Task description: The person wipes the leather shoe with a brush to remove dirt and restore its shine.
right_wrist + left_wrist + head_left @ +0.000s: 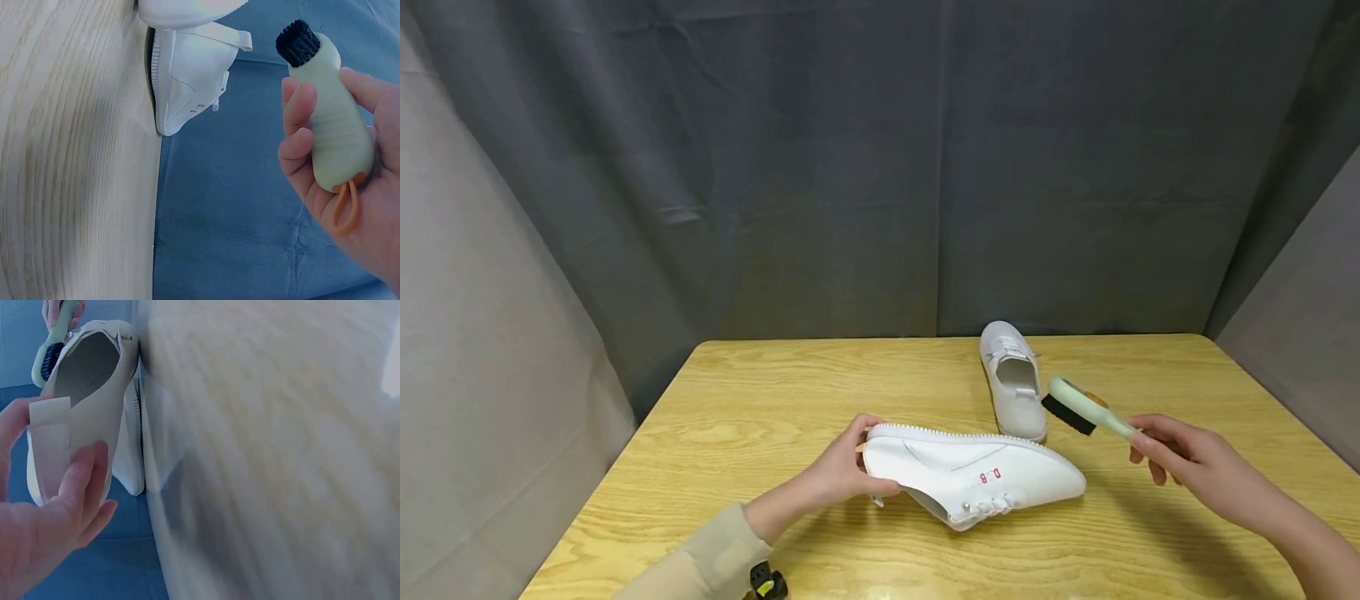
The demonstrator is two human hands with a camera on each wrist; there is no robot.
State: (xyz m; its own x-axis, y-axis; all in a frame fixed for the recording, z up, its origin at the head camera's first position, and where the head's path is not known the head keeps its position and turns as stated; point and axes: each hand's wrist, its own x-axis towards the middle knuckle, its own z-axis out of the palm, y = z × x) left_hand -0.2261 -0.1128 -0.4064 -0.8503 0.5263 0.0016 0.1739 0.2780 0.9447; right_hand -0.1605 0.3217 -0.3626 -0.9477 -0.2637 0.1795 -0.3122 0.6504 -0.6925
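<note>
My left hand (842,467) grips a white lace-up shoe (936,471) by its heel, thumb on the near side. The shoe is tilted on its side, toe to the right, its ridged sole edge uppermost and red letters showing on its side. A pale heel tab (51,419) stands out near the fingers in the left wrist view. My right hand (1213,471) holds a pale green brush (1075,400) by its handle. Its black bristles (297,44) point down in the head view, to the right of the shoe and apart from it. An orange loop (347,209) hangs from the handle's end.
A second white shoe (1019,412) stands upright behind the held one, toe toward the back edge. Both are over a wood-grain table (760,392). Dark grey cloth (820,183) hangs behind the table, with pale panels at the sides. A small black object (767,581) shows by the left sleeve.
</note>
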